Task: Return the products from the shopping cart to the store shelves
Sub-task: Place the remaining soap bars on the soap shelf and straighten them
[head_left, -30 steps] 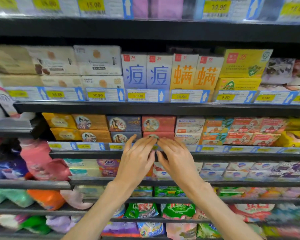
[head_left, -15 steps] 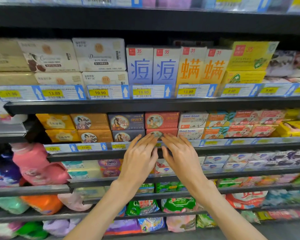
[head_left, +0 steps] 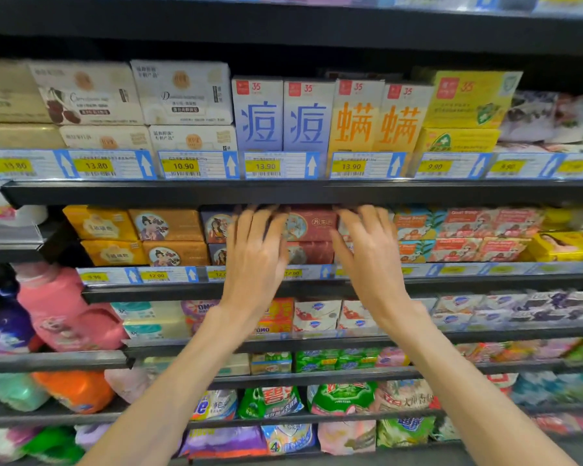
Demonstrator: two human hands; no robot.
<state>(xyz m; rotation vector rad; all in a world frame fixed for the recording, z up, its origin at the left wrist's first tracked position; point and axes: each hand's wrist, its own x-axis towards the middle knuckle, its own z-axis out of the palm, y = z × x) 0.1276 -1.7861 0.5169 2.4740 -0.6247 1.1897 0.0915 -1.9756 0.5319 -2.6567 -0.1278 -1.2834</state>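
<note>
Comparing with the two earlier views, both hands now sit higher against the soap shelf (head_left: 303, 288): a second ago their fingertips met low, at the price strip on that shelf's front edge; now they reach up to the top row of boxes, and the hands have parted to either side of the red soap boxes (head_left: 312, 238).

The red soap boxes stand two high on that shelf, directly behind its front edge, between a dark blue box on their left and pale boxes on their right. No product is seen in either hand, so the box being returned appears already seated there; the step in hand reads as squaring up the stack, with the placement near done.

The left hand (head_left: 256, 260) lies flat before the dark blue box, at the left flank of the red stack, fingers straight, spread and holding nothing. The right hand (head_left: 369, 257) mirrors it at the stack's right flank, fingers likewise extended and empty. Fingertips are motion-blurred; whether they touch the boxes cannot be told.

The shopping cart is out of view.
</note>
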